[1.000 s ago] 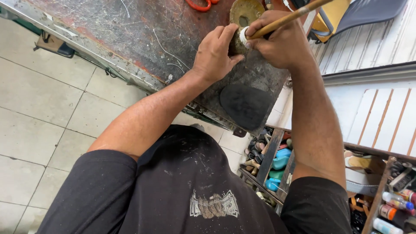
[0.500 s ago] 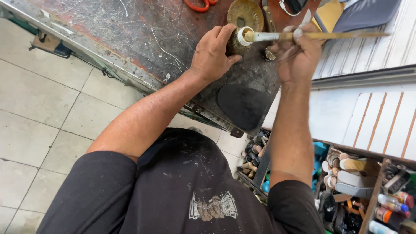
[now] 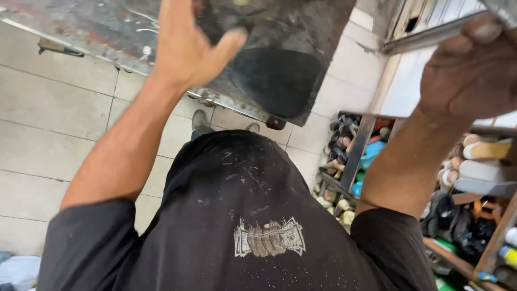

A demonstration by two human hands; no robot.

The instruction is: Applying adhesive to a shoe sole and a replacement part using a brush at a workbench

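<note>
My left hand (image 3: 186, 46) reaches up over the stained, dark workbench (image 3: 301, 32). Its thumb is spread and its fingers run off the top edge, so anything in them is hidden. My right hand (image 3: 471, 73) is raised at the upper right with the fingers curled. One fingertip lies against a grey edge (image 3: 503, 8) in the corner, and what the hand holds is out of view. The small tin and the wooden-handled tool from before do not show. My black shirt (image 3: 242, 215) fills the lower middle.
A dark rounded patch (image 3: 274, 81) marks the bench's near corner. Pale floor tiles (image 3: 48, 124) lie to the left. Wooden shelves (image 3: 463, 205) at the right hold shoes, tubes and small jars. A white slatted panel (image 3: 431, 21) stands behind my right hand.
The view has tipped down and closer, so the bench top, tin and tool left the frame. My right hand swung out to the right, away from my left hand.
</note>
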